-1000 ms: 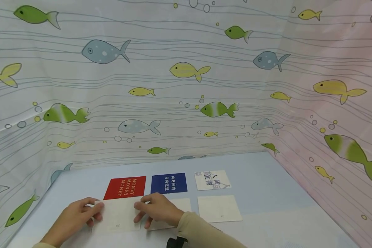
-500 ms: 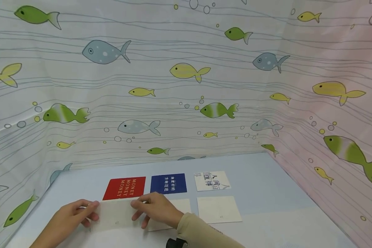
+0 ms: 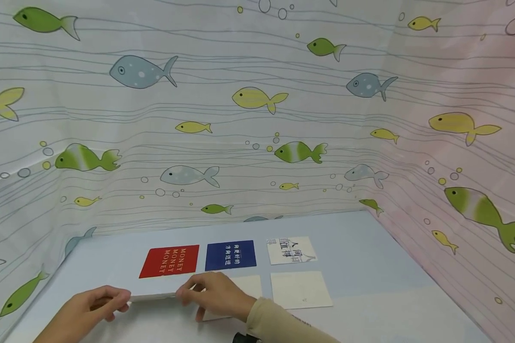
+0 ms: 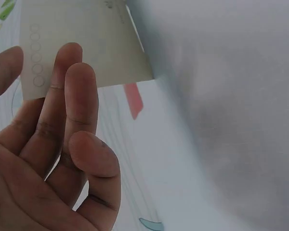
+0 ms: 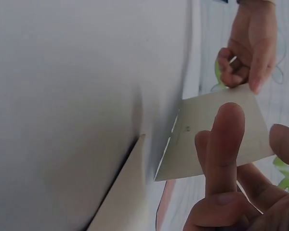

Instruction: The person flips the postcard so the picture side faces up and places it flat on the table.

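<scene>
A cream postcard point(image 3: 153, 297) with a column of printed circles is tilted so steeply that the head view shows little more than its edge. My left hand point(image 3: 96, 305) pinches its left end between thumb and fingers. At the other end, my right hand point(image 3: 219, 295) grips it the same way. From the left wrist, the postcard point(image 4: 111, 53) shows its pale face behind my fingers; the right wrist view has its face point(image 5: 197, 139) with a small mark. Beyond it lies a red card point(image 3: 170, 261) lettered MONEY. A cream card point(image 3: 249, 285) lies partly under my right hand.
A blue card point(image 3: 231, 255) and a white printed card point(image 3: 292, 250) continue the back row on the pale table point(image 3: 347, 233). Another cream card point(image 3: 301, 289) lies at front right. Fish-patterned curtains point(image 3: 240, 181) enclose the back and sides.
The postcard, earlier showing its broad pale face to the head view, has tipped until nearly edge-on. Both hands keep hold of it; the left has shifted slightly left and down.
</scene>
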Demonstrator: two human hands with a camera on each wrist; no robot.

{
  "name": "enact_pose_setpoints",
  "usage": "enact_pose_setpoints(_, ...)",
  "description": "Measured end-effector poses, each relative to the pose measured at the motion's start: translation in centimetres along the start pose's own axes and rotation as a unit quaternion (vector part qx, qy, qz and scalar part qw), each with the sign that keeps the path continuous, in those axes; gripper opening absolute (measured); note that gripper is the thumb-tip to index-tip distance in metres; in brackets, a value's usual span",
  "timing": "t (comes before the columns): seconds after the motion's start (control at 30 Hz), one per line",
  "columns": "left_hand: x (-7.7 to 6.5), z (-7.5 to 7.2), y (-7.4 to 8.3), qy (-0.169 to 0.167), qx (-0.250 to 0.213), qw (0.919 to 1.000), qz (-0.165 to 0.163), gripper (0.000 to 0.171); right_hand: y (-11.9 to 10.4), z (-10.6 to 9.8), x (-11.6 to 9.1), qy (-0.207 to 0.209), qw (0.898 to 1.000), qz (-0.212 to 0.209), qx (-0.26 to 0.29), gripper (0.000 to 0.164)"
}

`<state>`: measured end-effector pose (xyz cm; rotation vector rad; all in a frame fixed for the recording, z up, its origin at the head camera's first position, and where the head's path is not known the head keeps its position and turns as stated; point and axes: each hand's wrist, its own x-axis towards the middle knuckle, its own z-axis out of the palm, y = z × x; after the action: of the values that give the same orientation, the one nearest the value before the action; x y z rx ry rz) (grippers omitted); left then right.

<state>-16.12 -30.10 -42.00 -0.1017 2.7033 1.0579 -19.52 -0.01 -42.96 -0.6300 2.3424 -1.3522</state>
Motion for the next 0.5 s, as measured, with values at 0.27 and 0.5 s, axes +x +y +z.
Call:
enact_pose_setpoints(0.27,-0.2,1.0,-1.2,-0.037,0.008,0.9988,-0.032,0.056,-0.2,0.2,-0.4,-0.044,0.996,-0.006,-0.08,0.018)
enact_pose_setpoints(0.5,-0.6,2.1,-2.5,-0.073,0.033,0.9968,-0.001,0.044,0.0,1.1,-0.8,-0.07,0.982,-0.005,-0.174,0.023)
